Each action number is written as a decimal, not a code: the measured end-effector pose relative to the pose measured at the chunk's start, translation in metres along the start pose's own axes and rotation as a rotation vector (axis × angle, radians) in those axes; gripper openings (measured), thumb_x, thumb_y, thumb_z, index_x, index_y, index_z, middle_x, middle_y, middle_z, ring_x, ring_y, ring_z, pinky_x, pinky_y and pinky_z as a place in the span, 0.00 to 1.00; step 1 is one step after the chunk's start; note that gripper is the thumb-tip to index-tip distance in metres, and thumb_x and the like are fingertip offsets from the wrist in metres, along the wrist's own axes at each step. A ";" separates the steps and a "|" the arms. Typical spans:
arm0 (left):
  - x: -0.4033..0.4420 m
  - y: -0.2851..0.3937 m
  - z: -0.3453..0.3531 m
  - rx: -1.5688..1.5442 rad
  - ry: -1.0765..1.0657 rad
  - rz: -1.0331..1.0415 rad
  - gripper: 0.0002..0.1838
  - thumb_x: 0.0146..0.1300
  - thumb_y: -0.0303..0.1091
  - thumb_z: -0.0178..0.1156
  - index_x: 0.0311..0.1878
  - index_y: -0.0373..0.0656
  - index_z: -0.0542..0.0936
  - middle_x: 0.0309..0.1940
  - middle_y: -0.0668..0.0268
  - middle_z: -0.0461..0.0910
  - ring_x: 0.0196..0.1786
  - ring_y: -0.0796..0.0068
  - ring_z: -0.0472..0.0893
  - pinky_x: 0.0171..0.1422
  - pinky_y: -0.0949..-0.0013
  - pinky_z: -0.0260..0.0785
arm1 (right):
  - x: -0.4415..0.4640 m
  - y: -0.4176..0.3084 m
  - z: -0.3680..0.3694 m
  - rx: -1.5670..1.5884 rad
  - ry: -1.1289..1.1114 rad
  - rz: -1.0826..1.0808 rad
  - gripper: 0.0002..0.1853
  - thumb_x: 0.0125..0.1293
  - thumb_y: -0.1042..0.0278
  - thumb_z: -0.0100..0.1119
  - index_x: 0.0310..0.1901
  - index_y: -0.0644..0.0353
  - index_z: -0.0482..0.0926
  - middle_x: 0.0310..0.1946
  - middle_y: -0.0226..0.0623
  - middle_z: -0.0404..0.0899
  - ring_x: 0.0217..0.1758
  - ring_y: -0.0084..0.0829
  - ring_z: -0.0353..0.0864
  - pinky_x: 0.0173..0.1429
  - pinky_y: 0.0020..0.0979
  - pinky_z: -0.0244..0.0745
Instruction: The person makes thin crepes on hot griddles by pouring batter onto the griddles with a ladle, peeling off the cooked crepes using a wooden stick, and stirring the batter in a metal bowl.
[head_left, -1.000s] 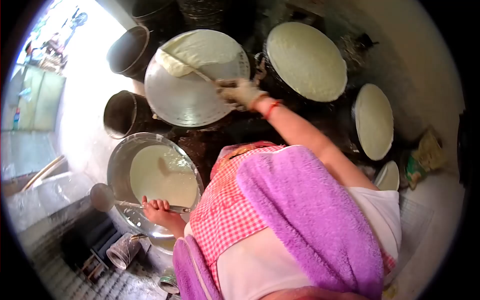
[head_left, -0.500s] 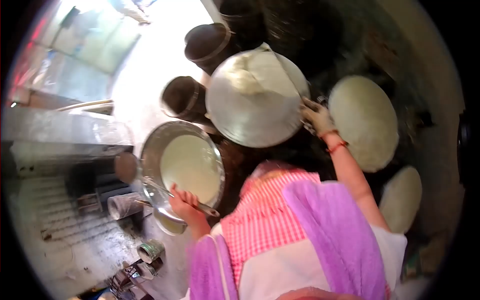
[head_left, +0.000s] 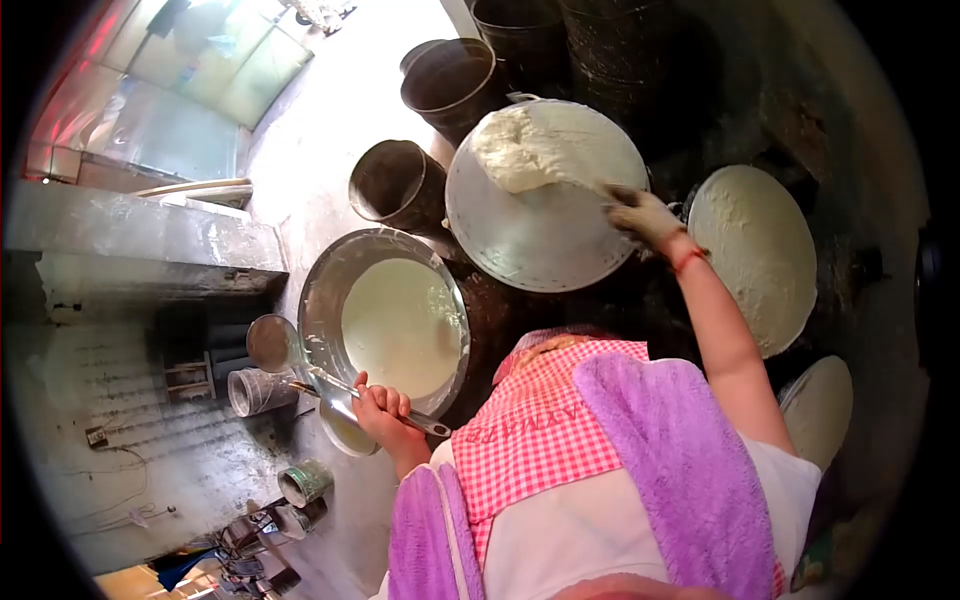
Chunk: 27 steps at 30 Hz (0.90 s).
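My left hand [head_left: 385, 408] is wrapped round the handle of a ladle [head_left: 273, 343], held over the near side of a big metal pot [head_left: 312, 290] of pale batter [head_left: 400, 320]. My right hand [head_left: 640, 215], in a stained glove with a red band at the wrist, is at the right part of a round metal griddle [head_left: 540, 240]. Its fingers are closed round the end of a thin stick, most of which is hidden by the pale sheet. That soft sheet [head_left: 535, 145] lies bunched and folded over the far half of the griddle.
Two more round surfaces covered in pale batter, one larger [head_left: 755, 255] and one lower down [head_left: 818, 408], stand at the right. Dark buckets [head_left: 398, 185] stand beyond the pot and griddle. At the left are a ledge [head_left: 150, 235], a small pail [head_left: 255, 392] and a green tin [head_left: 305, 483].
The view has swung, so the griddle and pot appear further right. The sheet is more bunched on the griddle, and my right hand has moved with the stick. My left hand still holds the ladle.
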<state>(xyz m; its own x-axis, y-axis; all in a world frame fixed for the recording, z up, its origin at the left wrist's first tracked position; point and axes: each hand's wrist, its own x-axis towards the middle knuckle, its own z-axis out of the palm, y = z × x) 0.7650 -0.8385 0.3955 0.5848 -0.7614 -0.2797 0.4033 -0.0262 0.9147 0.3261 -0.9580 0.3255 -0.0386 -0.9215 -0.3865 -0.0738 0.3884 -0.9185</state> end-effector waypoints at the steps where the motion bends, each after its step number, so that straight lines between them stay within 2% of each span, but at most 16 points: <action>1: 0.003 0.001 -0.003 0.006 -0.001 -0.014 0.13 0.75 0.35 0.42 0.56 0.40 0.69 0.20 0.76 0.56 0.17 0.87 0.54 0.16 0.79 0.51 | 0.013 0.007 0.013 -0.074 -0.063 0.082 0.30 0.58 0.63 0.62 0.65 0.54 0.72 0.34 0.30 0.82 0.25 0.19 0.74 0.30 0.23 0.71; 3: 0.013 0.002 -0.005 -0.103 -0.064 -0.030 0.14 0.75 0.37 0.46 0.55 0.38 0.70 0.20 0.77 0.54 0.19 0.88 0.53 0.19 0.80 0.49 | 0.013 -0.001 0.032 -0.431 -0.139 -0.125 0.29 0.58 0.63 0.61 0.65 0.49 0.73 0.42 0.36 0.85 0.36 0.26 0.82 0.43 0.27 0.77; 4: 0.008 0.010 0.008 -0.091 -0.009 -0.017 0.14 0.75 0.36 0.46 0.55 0.37 0.69 0.20 0.77 0.54 0.18 0.88 0.53 0.19 0.80 0.48 | 0.008 0.003 0.025 -0.437 -0.137 -0.099 0.29 0.58 0.63 0.61 0.65 0.49 0.73 0.42 0.36 0.85 0.36 0.26 0.82 0.43 0.27 0.77; 6: 0.016 0.010 0.001 -0.089 -0.017 -0.031 0.13 0.75 0.36 0.45 0.55 0.38 0.69 0.20 0.77 0.54 0.18 0.88 0.53 0.18 0.80 0.49 | -0.003 0.009 0.000 -0.840 -0.152 -0.349 0.27 0.60 0.62 0.58 0.63 0.47 0.74 0.48 0.40 0.83 0.49 0.32 0.83 0.55 0.29 0.75; 7: 0.020 0.009 -0.003 -0.093 -0.027 -0.018 0.13 0.75 0.36 0.44 0.55 0.39 0.69 0.20 0.77 0.55 0.17 0.88 0.53 0.17 0.80 0.50 | -0.017 -0.011 -0.014 -0.690 -0.162 -0.065 0.22 0.62 0.64 0.58 0.60 0.49 0.77 0.52 0.40 0.82 0.55 0.32 0.81 0.60 0.29 0.74; 9: 0.017 0.007 -0.002 -0.076 -0.008 -0.039 0.13 0.75 0.36 0.44 0.55 0.40 0.70 0.20 0.77 0.55 0.17 0.88 0.53 0.17 0.80 0.50 | -0.015 0.000 -0.054 -0.547 0.051 -0.366 0.20 0.62 0.70 0.62 0.57 0.50 0.80 0.51 0.35 0.83 0.54 0.29 0.81 0.61 0.29 0.73; 10: 0.015 0.006 -0.004 -0.046 0.002 -0.050 0.13 0.75 0.35 0.44 0.54 0.40 0.70 0.20 0.77 0.55 0.17 0.88 0.53 0.17 0.80 0.50 | 0.002 0.012 -0.066 -0.207 0.082 -0.256 0.21 0.59 0.73 0.61 0.56 0.49 0.81 0.50 0.33 0.83 0.53 0.30 0.82 0.60 0.29 0.74; 11: 0.015 0.006 -0.005 -0.009 0.006 -0.058 0.12 0.75 0.35 0.44 0.54 0.40 0.71 0.20 0.77 0.55 0.17 0.88 0.54 0.17 0.80 0.50 | 0.035 0.029 -0.081 -0.248 0.120 -0.071 0.23 0.56 0.74 0.60 0.55 0.49 0.81 0.52 0.37 0.82 0.56 0.29 0.80 0.60 0.29 0.74; 13: 0.016 0.004 -0.006 -0.003 0.008 -0.098 0.13 0.75 0.35 0.44 0.55 0.40 0.70 0.20 0.77 0.55 0.17 0.88 0.54 0.17 0.80 0.50 | 0.049 0.004 -0.052 -0.578 0.205 -0.308 0.24 0.54 0.74 0.59 0.55 0.50 0.81 0.46 0.37 0.84 0.46 0.27 0.83 0.51 0.28 0.78; 15: 0.023 0.002 -0.002 -0.068 -0.068 -0.118 0.14 0.75 0.36 0.47 0.56 0.38 0.70 0.20 0.77 0.54 0.18 0.88 0.54 0.19 0.81 0.50 | 0.046 -0.007 -0.010 -0.585 0.068 -0.255 0.22 0.54 0.71 0.60 0.54 0.51 0.82 0.38 0.35 0.85 0.34 0.24 0.81 0.42 0.28 0.78; 16: 0.026 0.002 0.001 -0.070 -0.076 -0.110 0.14 0.75 0.36 0.48 0.55 0.38 0.70 0.20 0.76 0.55 0.18 0.88 0.55 0.19 0.80 0.51 | 0.028 -0.030 0.003 -0.374 -0.096 0.004 0.22 0.55 0.72 0.60 0.54 0.52 0.81 0.34 0.33 0.84 0.27 0.23 0.77 0.37 0.28 0.77; 20: 0.034 0.008 0.014 -0.108 -0.057 -0.103 0.14 0.75 0.37 0.48 0.55 0.38 0.71 0.21 0.76 0.55 0.18 0.88 0.55 0.19 0.80 0.50 | 0.003 -0.021 -0.035 -0.525 -0.063 -0.168 0.21 0.57 0.74 0.59 0.55 0.54 0.82 0.34 0.32 0.84 0.28 0.18 0.76 0.36 0.24 0.75; 22: 0.036 0.005 0.014 -0.097 -0.055 -0.106 0.13 0.75 0.36 0.46 0.55 0.38 0.70 0.21 0.76 0.56 0.18 0.88 0.55 0.18 0.81 0.51 | 0.016 -0.008 -0.055 -0.061 0.027 -0.031 0.26 0.54 0.79 0.57 0.57 0.57 0.79 0.43 0.28 0.84 0.41 0.16 0.78 0.44 0.22 0.76; 23: 0.038 0.007 0.012 -0.065 -0.078 -0.110 0.13 0.75 0.36 0.44 0.55 0.38 0.69 0.21 0.76 0.56 0.18 0.88 0.54 0.17 0.81 0.52 | 0.024 -0.024 -0.047 -0.268 0.113 0.057 0.26 0.54 0.79 0.57 0.58 0.57 0.78 0.43 0.29 0.84 0.41 0.16 0.79 0.44 0.22 0.76; 25: 0.041 0.005 0.010 -0.058 -0.090 -0.136 0.13 0.75 0.35 0.44 0.55 0.38 0.69 0.21 0.76 0.56 0.17 0.88 0.54 0.17 0.81 0.51 | 0.033 -0.035 -0.018 -0.370 0.045 -0.120 0.26 0.55 0.79 0.58 0.58 0.57 0.78 0.38 0.27 0.83 0.37 0.14 0.78 0.42 0.22 0.76; 27: 0.044 0.006 0.018 -0.017 -0.099 -0.162 0.13 0.75 0.35 0.45 0.55 0.38 0.69 0.21 0.76 0.56 0.17 0.87 0.54 0.17 0.80 0.50 | 0.021 -0.050 0.007 -0.263 -0.185 0.108 0.23 0.56 0.77 0.58 0.56 0.54 0.81 0.40 0.27 0.83 0.35 0.15 0.77 0.38 0.21 0.75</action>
<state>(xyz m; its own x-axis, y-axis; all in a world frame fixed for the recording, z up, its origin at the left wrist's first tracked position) 0.7802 -0.8842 0.3937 0.4396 -0.8079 -0.3925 0.4989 -0.1438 0.8546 0.3365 -0.9969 0.3632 0.1197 -0.8509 -0.5115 -0.3343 0.4505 -0.8278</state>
